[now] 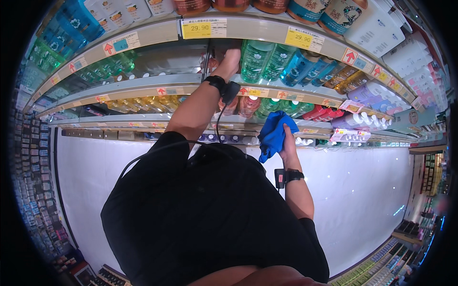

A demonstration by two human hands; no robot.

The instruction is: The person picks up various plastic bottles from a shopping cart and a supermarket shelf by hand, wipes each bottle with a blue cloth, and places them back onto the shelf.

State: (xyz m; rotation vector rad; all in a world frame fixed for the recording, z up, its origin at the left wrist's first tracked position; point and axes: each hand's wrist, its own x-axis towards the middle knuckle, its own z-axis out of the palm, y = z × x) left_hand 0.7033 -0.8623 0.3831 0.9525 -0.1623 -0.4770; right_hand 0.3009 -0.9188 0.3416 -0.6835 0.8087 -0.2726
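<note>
My left hand (pixel 232 59) reaches into the second shelf from the top, just left of a green see-through bottle (pixel 256 60). Its fingers are hidden in shadow under the upper shelf's edge, so what they touch does not show. A reddish bottle or pack (pixel 212 64) stands deeper in the shelf, left of that wrist. My right hand (pixel 287 143) grips a crumpled blue cloth (pixel 275 134) in front of the lower shelves, level with my waist.
The upper shelf's front rail (pixel 257 28) with price labels passes over my left hand. Blue bottles (pixel 298 68) stand right of the green ones. Pink bottles (pixel 249 106) fill part of the shelf below. A black cable (pixel 217 125) hangs from my left wrist. White floor (pixel 357 186) lies behind me.
</note>
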